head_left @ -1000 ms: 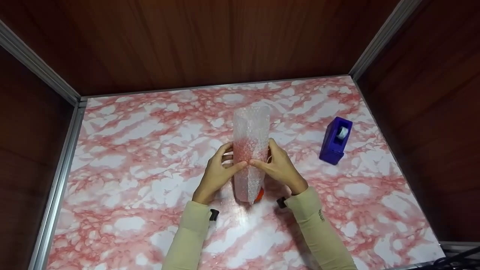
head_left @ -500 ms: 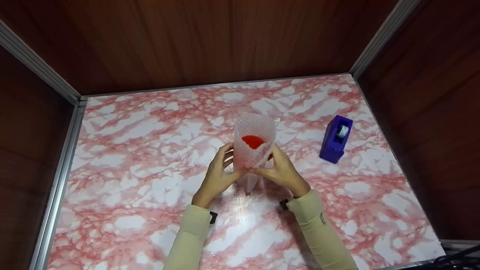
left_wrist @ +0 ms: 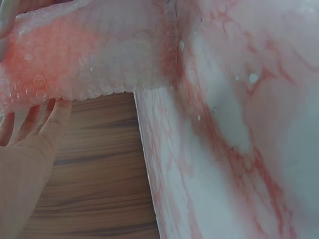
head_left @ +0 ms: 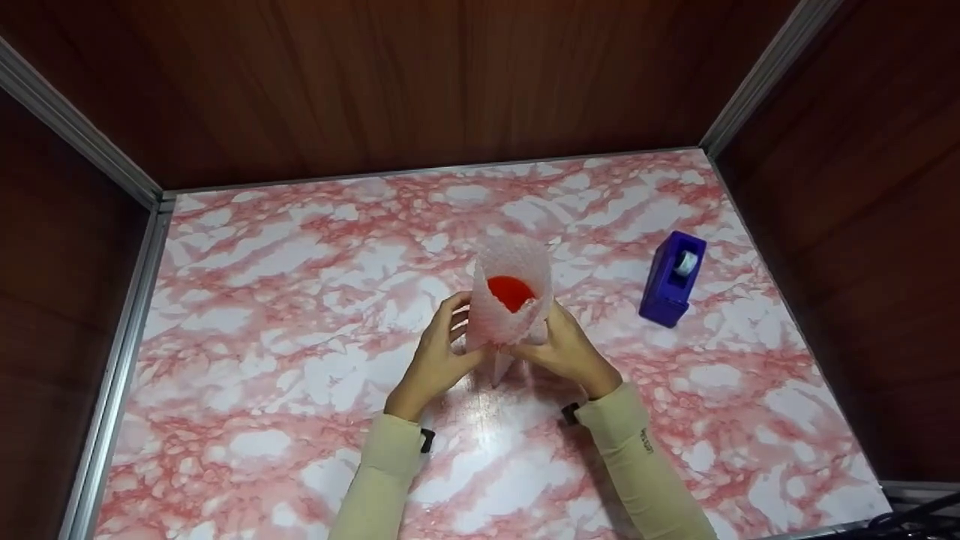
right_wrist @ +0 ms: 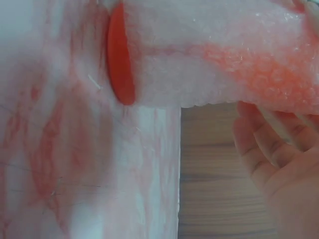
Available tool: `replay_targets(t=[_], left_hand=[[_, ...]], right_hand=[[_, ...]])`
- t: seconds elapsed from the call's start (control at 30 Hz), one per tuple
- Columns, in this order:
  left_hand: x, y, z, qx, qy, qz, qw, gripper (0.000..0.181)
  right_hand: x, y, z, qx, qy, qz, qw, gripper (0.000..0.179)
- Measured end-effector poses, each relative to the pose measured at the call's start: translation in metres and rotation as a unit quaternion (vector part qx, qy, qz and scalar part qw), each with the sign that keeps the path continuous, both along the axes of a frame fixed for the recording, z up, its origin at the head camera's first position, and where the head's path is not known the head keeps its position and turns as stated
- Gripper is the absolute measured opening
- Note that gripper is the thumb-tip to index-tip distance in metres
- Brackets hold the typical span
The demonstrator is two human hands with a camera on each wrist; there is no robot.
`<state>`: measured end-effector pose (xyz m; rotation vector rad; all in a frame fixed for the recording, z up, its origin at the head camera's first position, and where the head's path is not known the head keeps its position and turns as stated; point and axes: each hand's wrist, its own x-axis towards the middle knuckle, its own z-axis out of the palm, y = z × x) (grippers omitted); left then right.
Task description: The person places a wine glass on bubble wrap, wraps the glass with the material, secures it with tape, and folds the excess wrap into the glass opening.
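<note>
A sleeve of clear bubble wrap (head_left: pixel 495 324) stands close to upright in the head view, its open end facing up. Inside it shows a red round object (head_left: pixel 511 292), its kind hidden by the wrap. My left hand (head_left: pixel 437 358) grips the left side, fingers behind and thumb in front. From the right, my right hand (head_left: pixel 568 351) holds it the same way, the two thumbs nearly meeting at the front. In the right wrist view a flat red rim (right_wrist: pixel 121 59) sticks out of the wrap's lower end, right at the table.
A purple tape dispenser (head_left: pixel 670 283) with a roll of clear tape stands to the right on the marbled red-and-white table (head_left: pixel 300 300). Dark wooden panels (head_left: pixel 420 82) enclose the back and sides. Black cables (head_left: pixel 922 516) lie at the lower right corner.
The wrapped object has been tipped up from a leaning pose, so its open end and the red inside now face the camera. Both hands have kept their hold and shifted slightly nearer the body.
</note>
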<state>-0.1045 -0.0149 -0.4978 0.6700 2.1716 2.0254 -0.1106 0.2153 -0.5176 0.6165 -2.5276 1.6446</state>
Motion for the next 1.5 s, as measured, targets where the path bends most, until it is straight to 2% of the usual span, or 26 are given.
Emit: replay_targets(t=[0.07,0.13,0.2,0.3,0.37,0.47,0.53,0.6,0.7,0.83,0.93,1.2,1.3,1.5], left_hand=[[0.0,-0.001,0.0,-0.004,0.006,-0.003,1.0,0.078],[-0.001,-0.001,-0.002,-0.007,0.013,-0.001,0.9999,0.083],[-0.002,-0.001,-0.007,-0.011,0.03,0.007,0.9995,0.087],[-0.004,0.0,-0.011,-0.015,0.086,0.027,0.9958,0.087],[-0.006,0.0,-0.011,-0.012,0.137,0.039,0.9897,0.083],[-0.007,0.002,-0.008,-0.001,0.207,0.046,0.9772,0.073],[-0.007,0.002,-0.007,0.006,0.235,0.044,0.9711,0.063],[-0.007,0.002,-0.008,0.001,0.246,0.047,0.9683,0.055],[-0.008,0.001,-0.01,-0.022,0.259,0.056,0.9641,0.048],[-0.008,0.001,-0.012,-0.051,0.274,0.065,0.9582,0.048],[-0.008,0.0,-0.012,-0.058,0.274,0.065,0.9576,0.048],[-0.008,0.0,-0.013,-0.049,0.278,0.067,0.9569,0.049],[-0.008,0.001,-0.014,-0.048,0.28,0.068,0.9563,0.049],[-0.009,0.001,-0.014,-0.044,0.282,0.068,0.956,0.049]], right_hand=[[0.002,0.0,0.005,-0.006,0.0,0.005,1.0,0.087],[0.007,-0.002,0.018,-0.022,0.003,0.011,0.9997,0.089],[0.013,-0.004,0.032,-0.034,0.027,0.007,0.999,0.093],[0.019,-0.005,0.047,-0.051,0.092,-0.011,0.9944,0.095],[0.021,-0.005,0.052,-0.062,0.146,-0.027,0.9869,0.093],[0.02,-0.007,0.051,-0.09,0.217,-0.031,0.9715,0.082],[0.016,-0.006,0.045,-0.099,0.251,-0.028,0.9625,0.073],[0.012,-0.005,0.036,-0.087,0.274,-0.03,0.9572,0.063],[0.007,-0.003,0.025,-0.053,0.292,-0.033,0.9542,0.051],[0.007,-0.002,0.019,-0.017,0.3,-0.019,0.9536,0.044],[0.007,-0.002,0.018,0.015,0.312,-0.01,0.95,0.042],[0.007,-0.001,0.016,0.11,0.359,-0.008,0.9268,0.03],[0.006,0.0,0.015,0.124,0.355,-0.009,0.9265,0.029],[0.005,0.0,0.017,0.16,0.323,-0.003,0.9328,0.03]])
